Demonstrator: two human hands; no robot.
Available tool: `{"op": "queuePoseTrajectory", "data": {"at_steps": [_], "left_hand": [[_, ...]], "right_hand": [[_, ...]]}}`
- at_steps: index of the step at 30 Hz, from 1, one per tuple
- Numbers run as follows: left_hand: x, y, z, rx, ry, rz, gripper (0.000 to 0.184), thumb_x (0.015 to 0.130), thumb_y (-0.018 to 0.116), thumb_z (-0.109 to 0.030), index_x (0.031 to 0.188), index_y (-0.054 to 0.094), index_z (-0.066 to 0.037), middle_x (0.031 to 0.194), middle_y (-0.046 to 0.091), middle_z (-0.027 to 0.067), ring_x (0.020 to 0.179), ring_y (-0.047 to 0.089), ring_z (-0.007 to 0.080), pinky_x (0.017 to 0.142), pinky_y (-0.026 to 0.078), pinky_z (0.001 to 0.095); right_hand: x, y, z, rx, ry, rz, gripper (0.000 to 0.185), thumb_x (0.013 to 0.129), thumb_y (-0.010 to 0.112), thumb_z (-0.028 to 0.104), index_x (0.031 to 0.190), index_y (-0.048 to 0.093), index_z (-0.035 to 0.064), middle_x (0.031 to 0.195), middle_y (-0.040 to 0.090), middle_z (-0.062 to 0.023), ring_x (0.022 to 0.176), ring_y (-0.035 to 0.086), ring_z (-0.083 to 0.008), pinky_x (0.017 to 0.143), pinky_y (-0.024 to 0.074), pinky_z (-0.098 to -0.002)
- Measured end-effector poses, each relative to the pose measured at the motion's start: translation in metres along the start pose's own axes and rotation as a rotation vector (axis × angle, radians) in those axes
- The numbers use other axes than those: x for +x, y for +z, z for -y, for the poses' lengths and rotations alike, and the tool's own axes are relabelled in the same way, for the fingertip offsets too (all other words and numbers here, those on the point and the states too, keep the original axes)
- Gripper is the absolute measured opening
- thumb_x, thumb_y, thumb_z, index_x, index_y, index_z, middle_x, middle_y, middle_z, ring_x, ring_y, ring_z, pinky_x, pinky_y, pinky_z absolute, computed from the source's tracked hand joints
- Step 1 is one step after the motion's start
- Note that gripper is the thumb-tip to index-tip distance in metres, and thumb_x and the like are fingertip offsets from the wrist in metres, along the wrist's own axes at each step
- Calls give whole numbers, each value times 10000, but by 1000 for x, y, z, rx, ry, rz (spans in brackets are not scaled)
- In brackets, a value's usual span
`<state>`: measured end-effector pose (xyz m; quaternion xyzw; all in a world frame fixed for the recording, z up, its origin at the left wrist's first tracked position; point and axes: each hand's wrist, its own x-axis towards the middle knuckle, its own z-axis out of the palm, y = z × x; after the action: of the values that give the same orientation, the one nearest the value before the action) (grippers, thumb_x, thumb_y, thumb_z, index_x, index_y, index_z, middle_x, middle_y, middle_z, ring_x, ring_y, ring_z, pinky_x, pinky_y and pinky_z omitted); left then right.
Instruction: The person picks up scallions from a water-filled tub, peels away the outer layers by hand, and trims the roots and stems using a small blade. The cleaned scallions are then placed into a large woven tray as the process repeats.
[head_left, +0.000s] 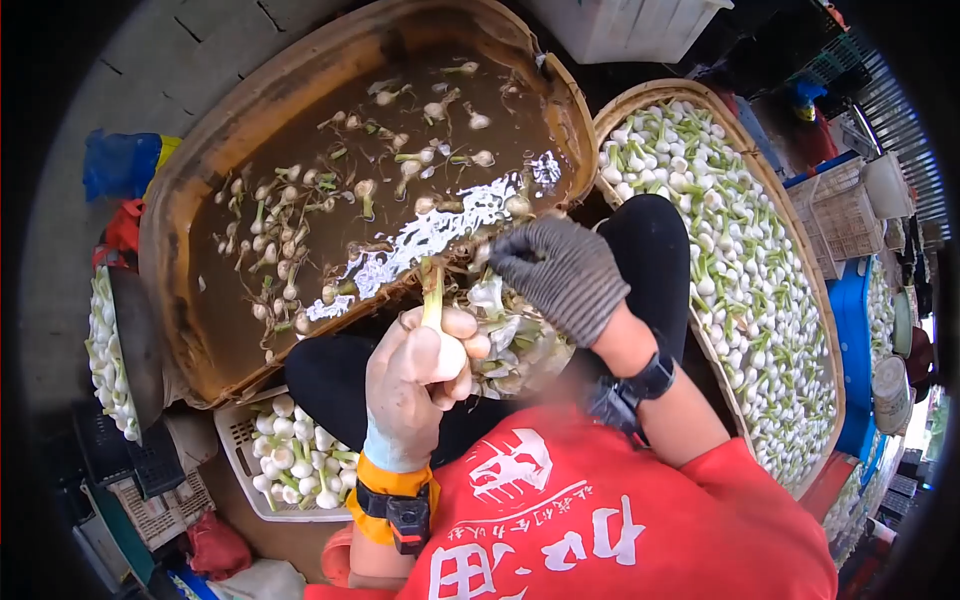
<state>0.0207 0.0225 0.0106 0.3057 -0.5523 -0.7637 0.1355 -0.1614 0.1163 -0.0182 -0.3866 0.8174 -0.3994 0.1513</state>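
My left hand (400, 395), in a pale glove, is closed round a white garlic bulb (447, 358) whose green stem points up, away from me. Gloved in striped grey, my right hand (565, 275) is just above and right of that stem, apart from it. Its fingers are curled in, and whatever they may pinch is hidden. Below both hands, a heap of garlic peelings (520, 350) lies between my knees. Unpeeled garlic bulbs (365, 190) with roots and short stems float in the brown water of a large tub (165, 240) in front of me.
A long basket (615, 110) full of peeled garlic stands on the right. At lower left is a white crate (240, 445) of cleaned bulbs. Another filled container (145, 330) is at far left. A white bin (630, 30) stands behind the tub, and a blue tub (852, 350) far right.
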Motion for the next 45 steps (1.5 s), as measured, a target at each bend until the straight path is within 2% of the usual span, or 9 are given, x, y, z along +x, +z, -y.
{"op": "queuePoseTrajectory", "data": {"at_steps": [5, 10, 13, 15, 24, 30, 32, 37, 45], "left_hand": [[4, 0, 14, -121, 122, 103, 410, 1008, 370, -329, 994, 599, 11, 842, 666, 124, 529, 531, 102, 466, 398, 206], [11, -8, 9, 325, 144, 134, 290, 970, 467, -212, 1015, 635, 21, 916, 689, 112, 695, 650, 120, 547, 489, 236], [23, -23, 26, 955, 670, 218, 236, 945, 484, -98, 1090, 632, 15, 996, 698, 125, 857, 681, 136, 602, 524, 250], [16, -23, 35, 269, 167, -76, 187, 945, 502, -83, 1087, 608, -24, 927, 664, 86, 790, 639, 117, 551, 487, 220], [22, -44, 11, -650, 23, 65, 148, 1001, 483, -121, 1055, 569, -14, 857, 593, 79, 549, 500, 87, 459, 395, 200], [39, -39, 54, 1207, 205, 399, 550, 904, 689, -286, 1378, 488, -92, 1137, 627, 136, 1039, 579, 196, 868, 492, 313], [47, -49, 53, 1086, 204, 367, 543, 909, 684, -318, 1358, 501, -74, 1069, 628, 123, 951, 596, 177, 807, 503, 301], [109, -88, -3, 1084, 152, 90, 360, 894, 609, -148, 1235, 611, -32, 1005, 667, 175, 904, 643, 230, 839, 508, 343], [244, -255, 49, 1626, -547, 191, 489, 826, 622, -156, 1305, 574, -70, 1170, 662, 117, 1030, 636, 191, 871, 522, 324]], "right_hand": [[-20, 20, -5, 225, -467, -135, 344, 812, 709, 383, 909, 731, 54, 861, 679, -141, 837, 656, -297, 758, 506, -399], [-17, 2, 37, 168, -33, 102, 509, 717, 760, 501, 916, 702, 37, 806, 653, -175, 770, 648, -313, 713, 505, -406], [-16, 6, 32, 186, -94, 212, 410, 747, 742, 413, 884, 653, 36, 800, 658, -141, 733, 653, -293, 696, 515, -393], [-19, 3, 31, 359, -31, 299, 380, 752, 744, 374, 902, 650, 38, 807, 660, -133, 735, 651, -274, 699, 517, -379], [-8, -23, -15, 637, 21, -71, 225, 797, 731, 170, 979, 681, 46, 896, 670, -62, 812, 626, -130, 758, 515, -276], [34, -66, -74, -155, -90, -881, 142, 816, 730, 20, 937, 656, 13, 945, 689, -77, 876, 645, -171, 817, 509, -292], [35, -52, -88, 267, -15, -647, 96, 833, 718, 32, 920, 679, 20, 938, 689, -72, 883, 639, -156, 813, 502, -278], [11, 14, -48, -267, 65, 645, 453, 782, 737, 341, 1173, 671, 120, 1044, 687, -131, 1032, 636, -317, 891, 490, -417], [9, 32, -77, -100, -86, 313, 177, 848, 663, 196, 987, 723, 103, 868, 676, -134, 787, 645, -314, 682, 505, -419]]}}
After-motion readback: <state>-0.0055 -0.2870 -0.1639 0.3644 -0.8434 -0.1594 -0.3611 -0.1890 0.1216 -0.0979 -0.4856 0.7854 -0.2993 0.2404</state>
